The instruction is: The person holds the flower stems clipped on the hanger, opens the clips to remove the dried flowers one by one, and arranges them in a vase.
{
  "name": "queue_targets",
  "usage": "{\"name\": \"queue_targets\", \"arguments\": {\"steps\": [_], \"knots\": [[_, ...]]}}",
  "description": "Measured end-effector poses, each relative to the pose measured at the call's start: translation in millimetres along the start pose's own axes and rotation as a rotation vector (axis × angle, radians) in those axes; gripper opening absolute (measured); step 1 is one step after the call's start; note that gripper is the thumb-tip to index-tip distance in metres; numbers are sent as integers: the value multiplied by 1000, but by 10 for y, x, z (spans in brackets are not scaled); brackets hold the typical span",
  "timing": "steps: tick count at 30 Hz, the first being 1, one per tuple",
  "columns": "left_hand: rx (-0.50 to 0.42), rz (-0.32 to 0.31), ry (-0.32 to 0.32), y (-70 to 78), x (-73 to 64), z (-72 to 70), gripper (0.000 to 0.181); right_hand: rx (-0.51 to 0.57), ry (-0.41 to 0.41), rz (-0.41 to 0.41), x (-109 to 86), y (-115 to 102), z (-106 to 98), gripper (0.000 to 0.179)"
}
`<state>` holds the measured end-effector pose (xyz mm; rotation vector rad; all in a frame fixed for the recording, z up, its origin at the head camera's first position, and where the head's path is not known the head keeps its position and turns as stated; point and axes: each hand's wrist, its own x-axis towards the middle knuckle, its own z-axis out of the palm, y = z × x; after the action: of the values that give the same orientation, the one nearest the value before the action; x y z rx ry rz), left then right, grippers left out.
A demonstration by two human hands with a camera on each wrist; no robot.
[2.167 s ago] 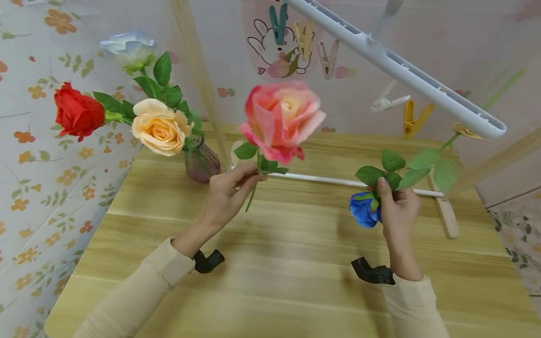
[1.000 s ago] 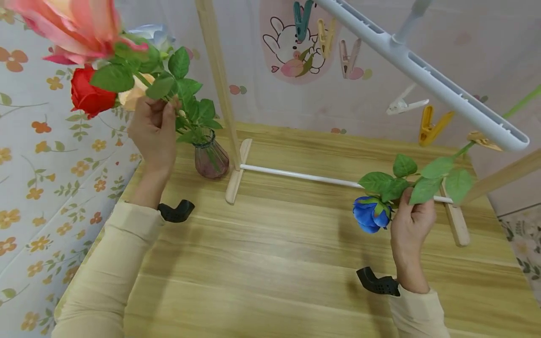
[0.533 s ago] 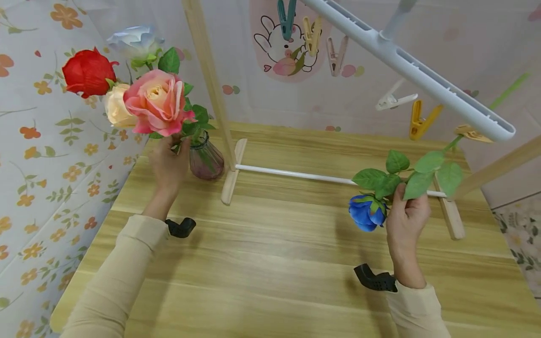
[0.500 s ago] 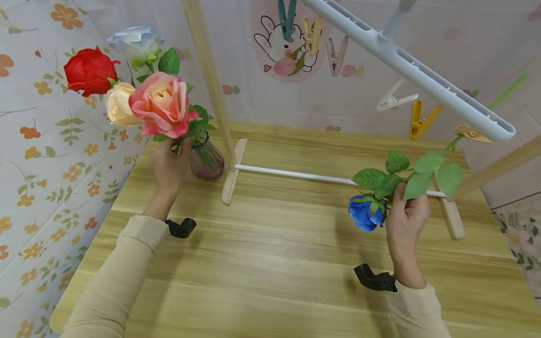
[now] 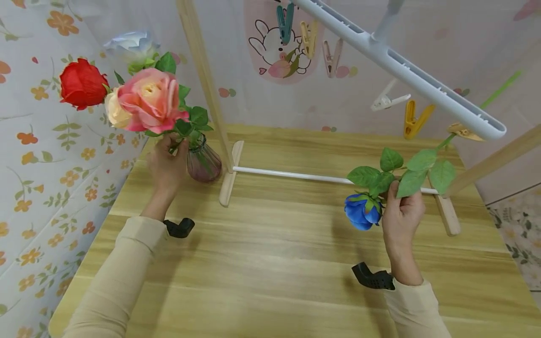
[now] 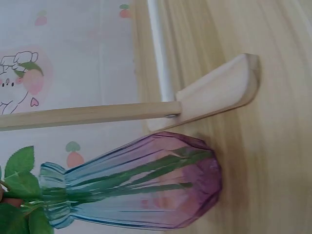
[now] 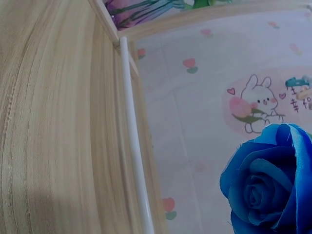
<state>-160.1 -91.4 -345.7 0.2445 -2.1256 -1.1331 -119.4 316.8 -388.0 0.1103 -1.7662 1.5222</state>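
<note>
A pink artificial rose [image 5: 151, 101] stands among red [image 5: 83, 84], cream [image 5: 116, 109] and pale blue [image 5: 134, 47] roses at the left. My left hand [image 5: 166, 162] pinches stems just below the pink bloom, beside the mouth of a ribbed purple glass vase [image 5: 204, 162]. Green stems [image 6: 131, 180] show through the glass in the left wrist view; which bloom each belongs to is unclear. At the right, a blue rose [image 5: 362, 211] hangs head down from a clothespin [image 5: 465, 131]. My right hand [image 5: 402, 213] pinches its leafy stem near the bloom.
A white hanger bar [image 5: 393, 63] slants overhead with several clothespins, including a yellow one [image 5: 416, 119] and a teal one [image 5: 285, 23]. A wooden rack post [image 5: 204, 84] rises right beside the vase. A white rod [image 5: 296, 175] runs low across the wooden table [image 5: 270, 263].
My left hand has carried the pink rose from mid-table leftward to the vase, raising it high, then lowering it among the other roses. The right hand has stayed at the blue rose.
</note>
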Motion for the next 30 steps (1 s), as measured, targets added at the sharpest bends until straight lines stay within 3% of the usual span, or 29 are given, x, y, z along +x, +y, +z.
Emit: {"name": "queue_targets", "arguments": {"steps": [4,6,9,12,19,22,24,27,30], "knots": [[146,-43,-70,-165,88,54,29,8,0,15,-11,19,-7,16],[184,-65,-110,-163,126,76,35,17,1,20,-14,28,-12,17],[228,-66,-147,-148,150,118,36,31,4,24,-14,45,-20,17],[219,-31,-136,-172,124,155,30,36,2,18,-13,56,-20,17],[184,139,-80,-267,-91,159,26,51,-10,0,-7,55,-34,16],[88,205,-14,-318,-263,159,34,73,-23,2,-7,53,-36,15],[35,291,62,-333,-376,175,39,86,-35,1,-2,52,-32,14],[-41,442,168,-250,-525,247,32,90,-43,-6,7,50,-32,16],[-143,572,138,-22,-656,387,29,78,-38,-13,12,51,-47,21]]}}
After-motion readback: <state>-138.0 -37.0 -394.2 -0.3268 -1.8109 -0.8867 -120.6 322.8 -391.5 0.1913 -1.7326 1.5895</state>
